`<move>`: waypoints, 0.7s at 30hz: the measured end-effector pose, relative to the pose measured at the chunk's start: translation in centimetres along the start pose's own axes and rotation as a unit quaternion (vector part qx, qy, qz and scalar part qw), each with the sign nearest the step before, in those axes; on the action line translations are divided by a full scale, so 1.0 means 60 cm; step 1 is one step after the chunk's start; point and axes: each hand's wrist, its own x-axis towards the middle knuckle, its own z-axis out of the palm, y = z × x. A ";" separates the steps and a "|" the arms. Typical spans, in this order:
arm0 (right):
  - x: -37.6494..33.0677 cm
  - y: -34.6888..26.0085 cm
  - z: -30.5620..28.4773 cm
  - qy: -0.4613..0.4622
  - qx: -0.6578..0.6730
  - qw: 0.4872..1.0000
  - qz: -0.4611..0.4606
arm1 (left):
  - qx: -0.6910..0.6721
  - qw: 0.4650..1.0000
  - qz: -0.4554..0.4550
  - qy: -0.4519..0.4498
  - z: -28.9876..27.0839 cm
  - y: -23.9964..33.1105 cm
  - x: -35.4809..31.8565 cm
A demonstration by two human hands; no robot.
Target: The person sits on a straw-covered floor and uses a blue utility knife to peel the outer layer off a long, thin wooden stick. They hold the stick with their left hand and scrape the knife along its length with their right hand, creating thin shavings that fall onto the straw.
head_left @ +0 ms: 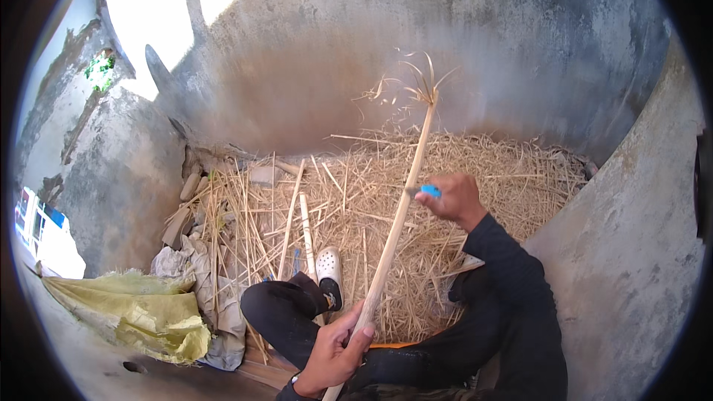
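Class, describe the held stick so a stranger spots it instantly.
Start at the grey wall, then the straw below. The pale stick slants across it, held in the left grip. Unlike the loose sticks, its far end bears curled shavings.

Yellow sheet [137, 312] (creased), stained grey wall [490, 44]

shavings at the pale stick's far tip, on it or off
On: shavings fan out from the tip of the pale stick. The wisps left of them: cannot tell.
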 end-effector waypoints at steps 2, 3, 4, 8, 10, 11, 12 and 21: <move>0.015 0.042 -0.011 0.025 -0.040 0.998 0.028 | 0.000 1.000 0.010 -0.008 0.002 -0.001 0.003; 0.016 0.046 -0.012 0.020 -0.038 0.999 0.025 | -0.004 1.000 0.021 -0.011 0.003 -0.003 0.007; 0.014 0.049 -0.012 0.014 -0.037 0.999 0.022 | -0.008 0.999 0.033 -0.015 0.005 -0.004 0.010; -0.005 -0.011 -0.006 -0.026 0.005 0.999 0.018 | -0.001 1.000 0.008 0.005 -0.001 -0.005 -0.012; -0.013 -0.002 0.001 -0.005 -0.001 1.000 0.009 | -0.021 1.000 -0.011 -0.003 0.005 -0.012 -0.015; -0.001 0.016 0.002 0.010 -0.013 1.000 0.000 | -0.017 1.000 -0.003 -0.005 0.007 -0.012 -0.011; 0.006 0.032 0.004 0.020 -0.023 1.000 -0.001 | -0.014 1.000 -0.005 -0.008 0.007 -0.013 -0.011; 0.032 0.093 -0.005 0.048 -0.089 0.994 -0.030 | -0.014 0.999 0.033 -0.018 0.015 -0.016 -0.001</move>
